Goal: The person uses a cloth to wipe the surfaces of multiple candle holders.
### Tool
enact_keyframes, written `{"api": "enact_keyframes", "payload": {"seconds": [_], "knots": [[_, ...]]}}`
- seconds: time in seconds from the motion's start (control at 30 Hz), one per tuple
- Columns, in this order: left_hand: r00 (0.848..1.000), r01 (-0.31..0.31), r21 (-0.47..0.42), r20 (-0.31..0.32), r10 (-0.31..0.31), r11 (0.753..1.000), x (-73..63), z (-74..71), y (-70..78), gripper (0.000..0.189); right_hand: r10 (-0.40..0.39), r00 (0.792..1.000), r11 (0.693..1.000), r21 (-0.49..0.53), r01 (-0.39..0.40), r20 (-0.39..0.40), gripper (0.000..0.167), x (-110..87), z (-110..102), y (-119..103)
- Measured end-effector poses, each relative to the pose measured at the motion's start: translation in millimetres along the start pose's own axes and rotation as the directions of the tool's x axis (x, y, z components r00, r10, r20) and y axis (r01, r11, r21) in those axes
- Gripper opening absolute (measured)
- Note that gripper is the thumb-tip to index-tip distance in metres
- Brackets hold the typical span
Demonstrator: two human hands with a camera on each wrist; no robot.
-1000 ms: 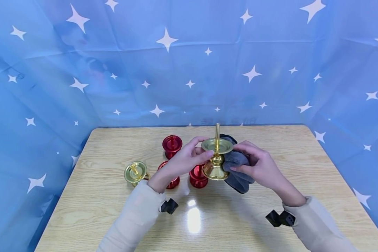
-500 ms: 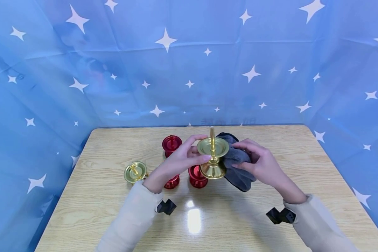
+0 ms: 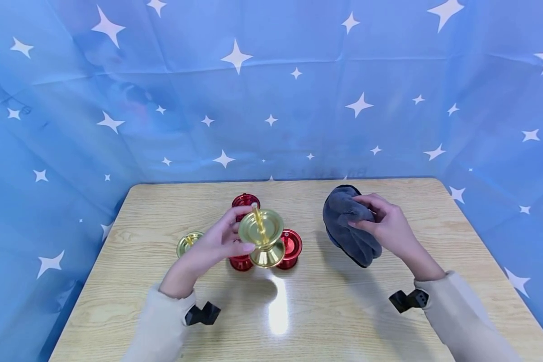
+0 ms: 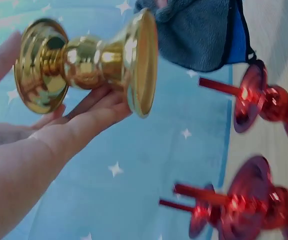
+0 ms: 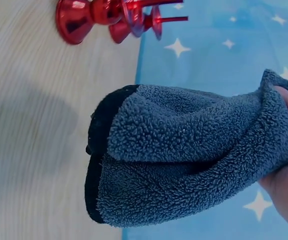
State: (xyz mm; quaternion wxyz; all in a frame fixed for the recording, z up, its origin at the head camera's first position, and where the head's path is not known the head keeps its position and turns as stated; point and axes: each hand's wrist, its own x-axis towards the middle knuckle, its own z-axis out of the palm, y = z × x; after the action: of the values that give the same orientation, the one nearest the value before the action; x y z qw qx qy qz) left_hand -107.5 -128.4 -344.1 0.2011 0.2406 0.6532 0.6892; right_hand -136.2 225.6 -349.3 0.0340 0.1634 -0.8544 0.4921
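A shiny gold candlestick point(image 3: 268, 254), with a dish top and a thin upright spike, is held above the table by my left hand point(image 3: 210, 246). In the left wrist view the fingers go round the neck of this candlestick point(image 4: 84, 62), between dish and flared base. My right hand point(image 3: 386, 223) pinches a folded dark grey plush cloth point(image 3: 348, 221) well to the right, apart from the candlestick. The right wrist view shows the black-edged cloth point(image 5: 184, 130) bunched in the fingers.
Red candlesticks stand behind and beside the held one: one at the back point(image 3: 246, 200), one to the right point(image 3: 291, 249), one partly hidden point(image 3: 241, 263). Another gold candlestick point(image 3: 186, 242) stands at left, partly behind the left hand. The wooden table point(image 3: 335, 311) meets a blue starry curtain point(image 3: 271, 90).
My left hand has carried the gold candlestick leftward, away from the cloth. My right hand has drawn the cloth slightly right, and the two are now apart.
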Motion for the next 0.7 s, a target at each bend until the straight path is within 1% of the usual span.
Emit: {"api": "enact_keyframes", "payload": {"seconds": [0.07,0.13,0.17,0.2,0.3,0.37,0.43,0.57,0.7], "knots": [[0.999,-0.031,-0.024,0.036,0.032,0.999,-10.2,-3.7,-7.4,0.068,0.023,1.0,1.0,-0.013,-0.023,-0.001,0.041,0.4,-0.8,4.0],[0.994,-0.071,-0.056,0.082,0.075,0.996,-19.6,-6.7,-16.5,0.067,0.041,0.999,0.999,-0.028,-0.041,-0.002,0.042,0.8,-1.6,8.1],[0.991,-0.078,-0.076,0.1,0.085,0.994,-24.1,-7.9,-21.5,0.068,0.05,0.999,0.998,-0.034,-0.05,-0.003,0.043,1.1,-2.0,10.3],[0.99,-0.073,-0.102,0.117,0.085,0.992,-28.7,-8.9,-26.1,0.068,0.055,0.998,0.998,-0.042,-0.055,-0.006,0.043,1.2,-2.3,12.6],[0.988,-0.053,-0.148,0.134,0.073,0.988,-41.9,-11.6,-39.7,0.069,0.075,0.997,0.995,-0.063,-0.075,-0.014,0.044,2.2,-2.8,18.6],[0.99,-0.04,-0.158,0.13,0.061,0.987,-49.7,-13.5,-49.0,0.069,0.088,0.996,0.993,-0.072,-0.089,-0.018,0.044,2.4,-2.9,21.9],[0.988,-0.051,-0.166,0.133,0.073,0.985,-56.1,-15.4,-58.8,0.069,0.097,0.995,0.992,-0.084,-0.098,-0.021,0.044,2.4,-2.8,24.8],[0.985,-0.061,-0.181,0.147,0.088,0.982,-66.4,-19.4,-78.7,0.07,0.102,0.995,0.99,-0.099,-0.103,-0.024,0.043,2.5,-2.2,30.2],[0.985,-0.036,-0.188,0.16,0.067,0.981,-73.4,-23.4,-95.6,0.072,0.102,0.994,0.989,-0.105,-0.105,-0.03,0.043,2.2,-1.7,33.4]]}}
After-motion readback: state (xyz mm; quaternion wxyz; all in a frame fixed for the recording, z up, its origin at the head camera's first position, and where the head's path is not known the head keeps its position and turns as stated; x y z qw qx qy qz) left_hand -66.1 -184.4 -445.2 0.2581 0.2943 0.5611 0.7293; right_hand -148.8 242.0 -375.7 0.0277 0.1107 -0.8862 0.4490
